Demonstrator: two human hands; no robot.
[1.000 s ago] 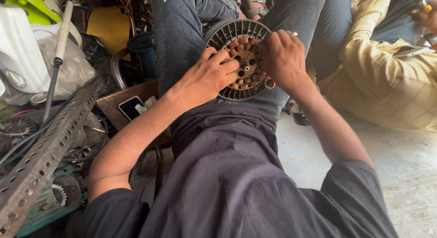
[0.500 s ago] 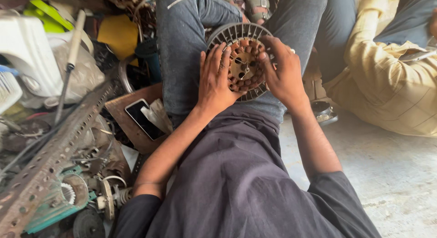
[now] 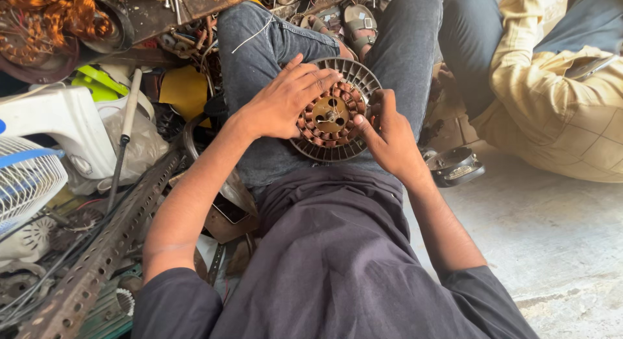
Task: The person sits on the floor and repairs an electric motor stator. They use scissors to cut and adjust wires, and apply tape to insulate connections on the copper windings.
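Note:
A round fan motor stator (image 3: 332, 112) with copper windings around a brass hub and a grey finned rim lies in my lap, between my jeans-clad legs. My left hand (image 3: 285, 100) lies over its left side, fingers spread across the windings. My right hand (image 3: 387, 134) holds its right edge, the thumb pressed on the windings near the hub. Both hands grip the stator together.
To my left is a scrap pile: a perforated metal angle bar (image 3: 107, 248), a white fan housing (image 3: 39, 151), a tangle of copper wire (image 3: 55, 18) and a yellow piece (image 3: 185, 89). A round metal part (image 3: 456, 167) sits on the concrete floor. Another person (image 3: 551, 86) sits at right.
My view has swung left and down. My left hand slid off the centre to the stator's left side, baring the brass hub; my right hand dropped to the lower right edge.

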